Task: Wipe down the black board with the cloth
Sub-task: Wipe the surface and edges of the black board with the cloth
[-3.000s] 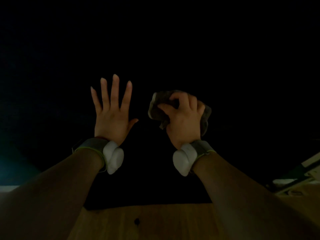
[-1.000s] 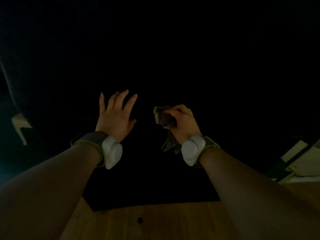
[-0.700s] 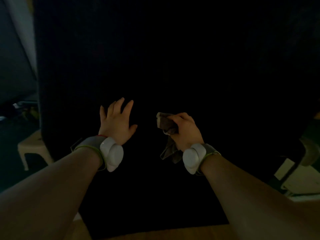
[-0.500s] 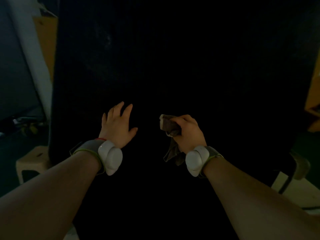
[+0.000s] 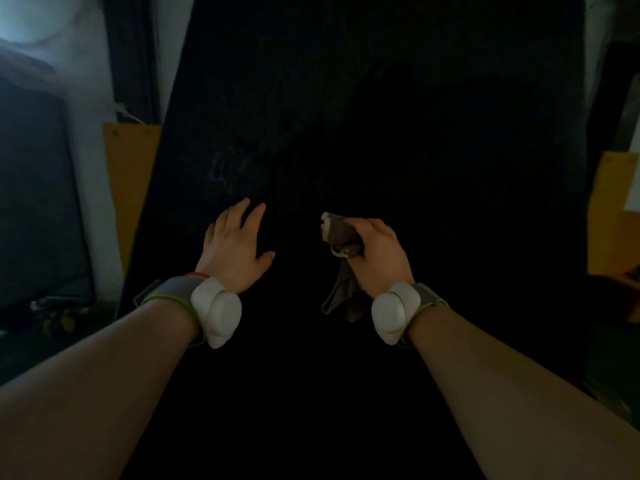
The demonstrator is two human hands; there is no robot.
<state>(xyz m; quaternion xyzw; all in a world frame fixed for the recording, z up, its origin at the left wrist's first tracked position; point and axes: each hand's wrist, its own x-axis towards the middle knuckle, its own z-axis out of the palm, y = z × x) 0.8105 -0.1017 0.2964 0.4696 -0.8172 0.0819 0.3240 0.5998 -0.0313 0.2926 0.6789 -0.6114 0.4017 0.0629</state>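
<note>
Left hand (image 5: pixel 235 251) on board (image 5: pixel 415 133) (cloth (image 5: pixel 341 237) to right).

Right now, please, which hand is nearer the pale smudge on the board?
Left. The left hand is just below the smudge; the right hand, gripping the cloth, is farther right.

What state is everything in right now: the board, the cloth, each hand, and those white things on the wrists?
left hand: open, fingers spread, holding nothing.
right hand: gripping the cloth.
cloth: bunched up, one end hanging below the right hand.
black board: fills the view, with faint pale smudges above the left hand.
white wrist pods: strapped on, one on each wrist.
</note>
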